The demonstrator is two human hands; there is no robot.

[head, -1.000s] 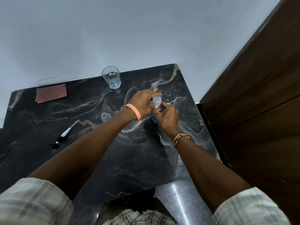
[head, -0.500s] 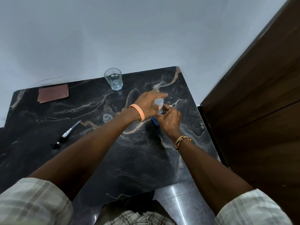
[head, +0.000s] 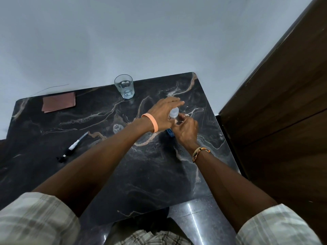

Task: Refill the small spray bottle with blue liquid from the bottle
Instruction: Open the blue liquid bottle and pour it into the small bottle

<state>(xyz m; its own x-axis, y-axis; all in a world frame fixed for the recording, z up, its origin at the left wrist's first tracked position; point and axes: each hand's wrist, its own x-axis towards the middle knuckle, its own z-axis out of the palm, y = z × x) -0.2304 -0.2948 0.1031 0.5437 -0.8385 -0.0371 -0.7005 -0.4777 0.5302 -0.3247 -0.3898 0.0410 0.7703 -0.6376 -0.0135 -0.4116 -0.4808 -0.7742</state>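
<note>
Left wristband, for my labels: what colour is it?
The wristband is plain peach-orange, seen best in the head view.

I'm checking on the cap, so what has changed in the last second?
On the left hand, the fingers that curled on the white cap now stretch straighter across it; whether they grip it is unclear. The right hand still holds the blue bottle in place. Glass, small bottle and sprayer have not moved.

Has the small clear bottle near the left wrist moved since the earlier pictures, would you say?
No. The small clear bottle stands at the same offset from the drinking glass, nearer and slightly left; only the camera shifted.
</note>
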